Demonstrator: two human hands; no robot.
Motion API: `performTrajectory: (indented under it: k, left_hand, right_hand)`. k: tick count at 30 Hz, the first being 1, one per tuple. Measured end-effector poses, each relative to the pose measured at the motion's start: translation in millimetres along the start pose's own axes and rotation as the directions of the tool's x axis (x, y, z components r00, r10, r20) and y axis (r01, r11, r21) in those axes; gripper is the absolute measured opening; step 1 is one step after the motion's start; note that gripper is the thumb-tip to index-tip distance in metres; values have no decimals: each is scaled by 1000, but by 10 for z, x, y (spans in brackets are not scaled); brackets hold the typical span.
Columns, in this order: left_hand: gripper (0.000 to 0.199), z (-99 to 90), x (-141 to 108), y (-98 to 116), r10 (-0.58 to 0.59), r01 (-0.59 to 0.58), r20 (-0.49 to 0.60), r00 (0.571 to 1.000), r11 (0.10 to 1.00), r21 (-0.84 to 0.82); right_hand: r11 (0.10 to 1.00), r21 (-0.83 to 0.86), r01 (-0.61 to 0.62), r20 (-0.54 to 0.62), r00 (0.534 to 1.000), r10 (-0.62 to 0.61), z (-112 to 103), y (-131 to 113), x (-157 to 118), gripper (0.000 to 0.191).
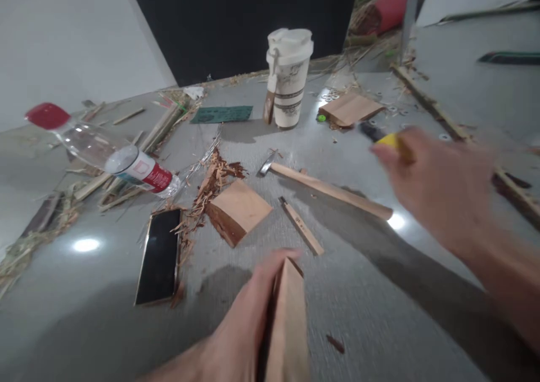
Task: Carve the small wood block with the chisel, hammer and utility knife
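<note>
My left hand (236,320) is closed around a piece of wood (290,320), held on edge at the bottom of the view with dark bark on one side. Raised at the right, my right hand (442,182) grips a yellow-and-black tool (387,140); motion blur hides its exact kind. Below that hand lies a hammer (329,189) with a wooden handle, its metal head pointing left. Between the hammer and my left hand rests a small wood-handled chisel (301,226). A square wood block (241,207) with a bark edge lies to the left of the chisel.
A black phone (158,256) and reddish wood shavings (214,182) lie at the left. A red-capped bottle (113,154) leans over sticks there. At the back are a lidded paper cup (290,81), a green strip (221,114) and another wood block (352,108) beside scattered washers.
</note>
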State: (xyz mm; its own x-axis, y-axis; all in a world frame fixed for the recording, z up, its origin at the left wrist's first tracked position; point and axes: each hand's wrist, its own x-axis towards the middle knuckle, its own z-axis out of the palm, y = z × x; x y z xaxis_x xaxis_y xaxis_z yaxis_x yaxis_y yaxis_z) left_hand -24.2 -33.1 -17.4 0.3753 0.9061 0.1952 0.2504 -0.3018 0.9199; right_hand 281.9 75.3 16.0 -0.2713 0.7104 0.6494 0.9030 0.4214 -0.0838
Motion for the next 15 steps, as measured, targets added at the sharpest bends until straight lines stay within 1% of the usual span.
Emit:
performTrajectory:
  k: [1,2,3,4,5,6,8,9,12,13,15]
  left_hand:
    - [100,-4,-29,-26,-55,54,-39,998,998,-18]
    - [107,-13,-34,-52,-39,38,-64,997,999,-16]
    - [110,-25,-16,-75,6,-5,-98,995,1000,10]
    - [108,-37,17,-94,-15,22,-148,989,999,47]
    - [106,-47,61,-105,-46,59,-165,985,995,76]
    - [105,-53,108,-107,-76,95,-177,981,990,104]
    - [101,-46,200,-80,-125,154,-184,975,977,150]
    - [99,-36,241,-54,-127,160,-184,975,972,173]
    - [91,-3,338,44,-87,129,-180,980,963,237]
    - [91,4,361,71,-77,122,-181,980,960,251]
    - [96,11,388,104,-75,126,-195,978,957,263]
  right_hand:
    - [985,-70,-155,-6,988,155,-22,55,0,46]
    - [975,-71,-211,17,977,212,-41,66,-19,42]
    - [981,-10,-194,56,979,194,-53,34,-53,41]
    - [989,36,-145,85,986,142,-58,-36,-95,41]
    - [991,108,-81,141,988,65,-58,-130,-136,40]
    - [972,232,28,150,987,-64,-56,-238,-173,40]
    - [894,421,155,140,962,-233,-57,-442,-218,40]
    - [848,495,191,125,950,-287,-62,-523,-229,41]
    - [769,605,207,129,927,-351,-88,-658,-240,48]
    - [757,621,203,138,923,-360,-94,-675,-244,52]
    - [764,615,193,162,918,-362,-96,-688,-255,58]
